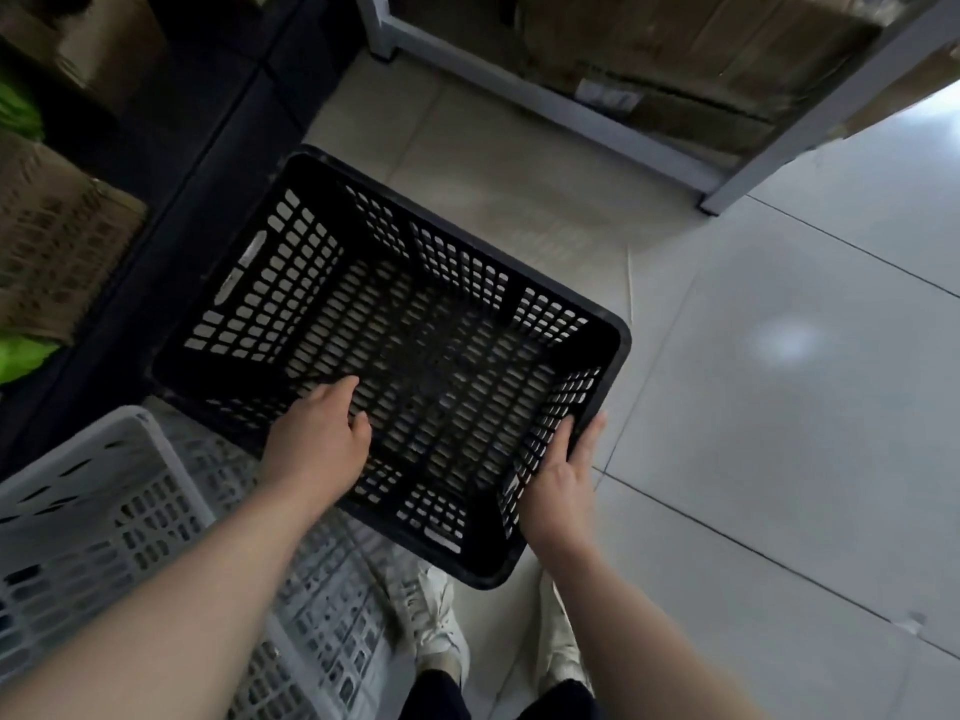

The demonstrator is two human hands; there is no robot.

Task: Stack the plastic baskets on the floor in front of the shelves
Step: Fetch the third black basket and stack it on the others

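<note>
A black plastic basket with perforated walls and floor is held above the tiled floor in the middle of the view, open side up. My right hand grips its near right wall, thumb inside and fingers outside. My left hand reaches over the near rim into the basket, fingers spread against the mesh; whether it grips is unclear. A white perforated basket sits low at the left, partly under the black one and behind my left forearm.
A grey metal shelf frame holding cardboard boxes stands at the top right. Dark shelving with a woven tan basket and green items lines the left. Pale floor tiles spread to the right. My shoes are below.
</note>
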